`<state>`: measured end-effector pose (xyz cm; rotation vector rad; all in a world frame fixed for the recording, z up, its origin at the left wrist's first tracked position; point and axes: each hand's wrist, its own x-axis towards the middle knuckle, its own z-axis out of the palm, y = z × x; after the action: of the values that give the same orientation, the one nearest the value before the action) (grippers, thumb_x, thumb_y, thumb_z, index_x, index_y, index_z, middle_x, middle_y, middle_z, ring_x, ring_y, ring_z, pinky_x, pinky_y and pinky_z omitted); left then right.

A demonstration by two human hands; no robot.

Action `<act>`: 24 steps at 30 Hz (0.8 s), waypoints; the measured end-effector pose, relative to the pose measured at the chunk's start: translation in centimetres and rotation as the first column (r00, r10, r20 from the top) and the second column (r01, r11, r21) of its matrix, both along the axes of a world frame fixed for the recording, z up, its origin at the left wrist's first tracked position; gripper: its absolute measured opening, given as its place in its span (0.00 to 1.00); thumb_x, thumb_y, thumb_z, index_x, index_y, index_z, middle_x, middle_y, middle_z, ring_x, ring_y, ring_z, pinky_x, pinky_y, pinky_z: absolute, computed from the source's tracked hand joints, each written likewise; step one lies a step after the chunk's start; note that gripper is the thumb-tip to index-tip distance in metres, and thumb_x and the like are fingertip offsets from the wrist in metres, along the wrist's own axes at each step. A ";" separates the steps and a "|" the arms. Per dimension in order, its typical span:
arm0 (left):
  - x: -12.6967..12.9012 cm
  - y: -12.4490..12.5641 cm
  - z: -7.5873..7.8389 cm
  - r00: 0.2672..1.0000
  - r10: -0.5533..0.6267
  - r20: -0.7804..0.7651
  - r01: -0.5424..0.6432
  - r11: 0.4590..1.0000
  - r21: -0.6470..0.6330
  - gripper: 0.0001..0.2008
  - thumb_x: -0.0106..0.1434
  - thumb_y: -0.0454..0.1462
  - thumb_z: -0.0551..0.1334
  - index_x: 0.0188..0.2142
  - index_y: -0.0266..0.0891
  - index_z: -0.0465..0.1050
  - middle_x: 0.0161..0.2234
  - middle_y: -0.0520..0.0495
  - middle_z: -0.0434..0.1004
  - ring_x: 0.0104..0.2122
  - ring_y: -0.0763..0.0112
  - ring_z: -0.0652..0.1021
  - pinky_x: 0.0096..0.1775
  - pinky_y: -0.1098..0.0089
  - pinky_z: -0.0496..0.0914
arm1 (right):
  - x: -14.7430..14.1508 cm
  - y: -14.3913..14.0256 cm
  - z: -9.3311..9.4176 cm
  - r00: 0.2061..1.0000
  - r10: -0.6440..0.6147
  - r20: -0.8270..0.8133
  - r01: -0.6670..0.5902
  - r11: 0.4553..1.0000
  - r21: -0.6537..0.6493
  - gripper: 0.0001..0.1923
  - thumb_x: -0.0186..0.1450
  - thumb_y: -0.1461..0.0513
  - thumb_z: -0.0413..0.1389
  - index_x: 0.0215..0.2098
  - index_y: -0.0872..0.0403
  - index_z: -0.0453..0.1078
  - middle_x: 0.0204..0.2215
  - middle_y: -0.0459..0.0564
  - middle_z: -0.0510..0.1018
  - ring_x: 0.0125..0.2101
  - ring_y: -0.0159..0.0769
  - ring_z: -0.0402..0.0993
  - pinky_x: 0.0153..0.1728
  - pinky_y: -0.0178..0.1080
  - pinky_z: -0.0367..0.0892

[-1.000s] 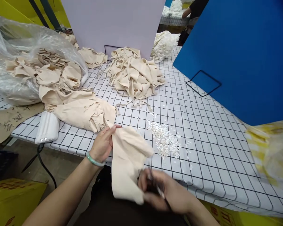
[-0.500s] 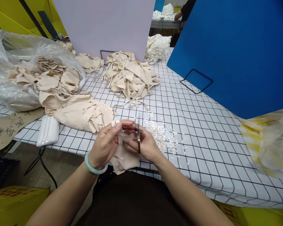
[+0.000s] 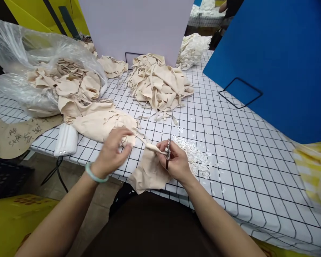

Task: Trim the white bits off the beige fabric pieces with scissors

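My right hand (image 3: pixel 178 160) is closed around small dark thread snips (image 3: pixel 168 157), blades pointing away from me. The same fingers hold the edge of a beige fabric piece (image 3: pixel 149 173), which hangs over the table's front edge with a narrow strip trailing from its top. To the left, my left hand (image 3: pixel 111 153), slightly blurred and with a pale green bangle at the wrist, has thumb and fingers apart. Its fingertips are over the near end of a layered stack of beige fabric pieces (image 3: pixel 93 123); whether they touch it I cannot tell.
Small white clippings (image 3: pixel 196 157) are scattered right of my right hand. Behind lies a heap of beige pieces (image 3: pixel 160 84). At left are a clear plastic bag (image 3: pixel 16 53), a white power bank (image 3: pixel 66 141) with a cable and a marked template (image 3: pixel 24 137). A blue panel (image 3: pixel 278 64) stands at right.
My left hand has let go of the fabric piece and moved left to the stack. The piece now stays with my right hand and the snips. The view has shifted slightly.
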<state>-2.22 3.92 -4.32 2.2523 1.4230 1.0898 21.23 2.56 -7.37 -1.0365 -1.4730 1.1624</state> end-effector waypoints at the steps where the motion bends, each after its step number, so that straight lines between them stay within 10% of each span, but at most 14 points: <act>1: 1.2 0.0 0.2 0.984 -0.174 -0.033 0.173 0.984 -0.039 0.15 0.63 0.32 0.59 0.51 0.39 0.68 0.48 0.41 0.73 0.52 0.57 0.72 0.55 0.54 0.69 | 0.0 0.0 0.1 1.000 0.020 0.000 -0.020 0.999 0.041 0.08 0.58 0.68 0.58 0.32 0.50 0.66 0.36 0.48 0.73 0.40 0.38 0.73 0.36 0.38 0.70; 4: 3.5 0.9 0.6 0.892 -0.437 -0.119 0.424 0.898 -0.117 0.12 0.63 0.30 0.57 0.47 0.37 0.68 0.40 0.43 0.74 0.43 0.61 0.72 0.48 0.58 0.70 | 0.5 0.1 0.6 0.996 0.090 0.012 -0.090 0.990 0.106 0.10 0.57 0.70 0.56 0.33 0.50 0.66 0.37 0.48 0.73 0.42 0.39 0.73 0.36 0.38 0.70; 9: 3.5 2.4 1.7 0.841 -0.522 -0.141 0.503 0.851 -0.151 0.07 0.57 0.27 0.55 0.30 0.39 0.61 0.30 0.49 0.66 0.33 0.67 0.67 0.37 0.67 0.66 | 1.7 -0.2 1.2 0.993 0.089 0.076 -0.097 0.990 0.107 0.10 0.58 0.71 0.56 0.32 0.50 0.67 0.33 0.46 0.74 0.37 0.37 0.73 0.38 0.39 0.68; 15: 3.2 0.6 3.4 0.864 -0.475 -0.168 0.436 0.872 -0.224 0.09 0.63 0.29 0.54 0.27 0.40 0.59 0.26 0.52 0.64 0.27 0.72 0.66 0.30 0.72 0.60 | 0.5 -0.3 -0.3 0.977 0.193 0.096 -0.185 0.979 -0.081 0.08 0.59 0.63 0.62 0.37 0.50 0.71 0.34 0.47 0.73 0.33 0.35 0.71 0.33 0.38 0.68; 21: 3.2 -3.9 3.3 0.910 -0.355 -0.215 0.266 0.896 -0.355 0.06 0.68 0.36 0.56 0.34 0.39 0.69 0.30 0.48 0.71 0.28 0.68 0.70 0.29 0.70 0.59 | -1.2 0.6 -1.0 0.987 -0.083 0.134 0.067 0.991 0.118 0.07 0.55 0.69 0.56 0.29 0.51 0.67 0.29 0.44 0.70 0.33 0.36 0.70 0.35 0.39 0.67; 24: 3.9 -5.3 2.0 0.948 -0.169 0.270 0.312 0.663 -0.680 0.10 0.67 0.43 0.58 0.39 0.39 0.69 0.31 0.47 0.73 0.29 0.68 0.73 0.31 0.70 0.65 | -1.7 0.9 -0.6 0.993 -0.117 0.020 0.113 0.980 0.162 0.09 0.55 0.70 0.56 0.31 0.50 0.67 0.30 0.44 0.72 0.33 0.35 0.71 0.37 0.39 0.68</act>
<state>1.67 -1.37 -2.35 1.6413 1.1423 0.4907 19.56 3.42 -7.99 -1.0171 -1.4833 0.9347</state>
